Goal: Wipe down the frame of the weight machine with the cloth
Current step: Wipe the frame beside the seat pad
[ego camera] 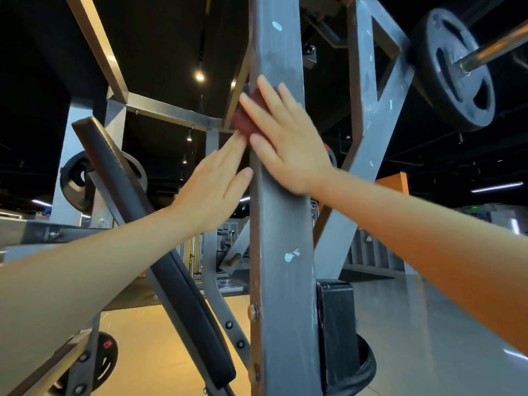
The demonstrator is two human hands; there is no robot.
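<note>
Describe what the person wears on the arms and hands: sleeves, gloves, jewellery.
The left hand and right hand are gloveless, with no visible rings, watch or wristband. No sleeves show: both forearms are uncovered to the picture's edge.

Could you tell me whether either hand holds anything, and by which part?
Nothing is gripped: the right hand presses the red cloth against the frame post, straight fingers over its right part; the left hand's fingertips reach its lower edge.

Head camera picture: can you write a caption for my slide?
A right hand presses a red cloth against the grey frame post while the left hand touches its edge.
</note>
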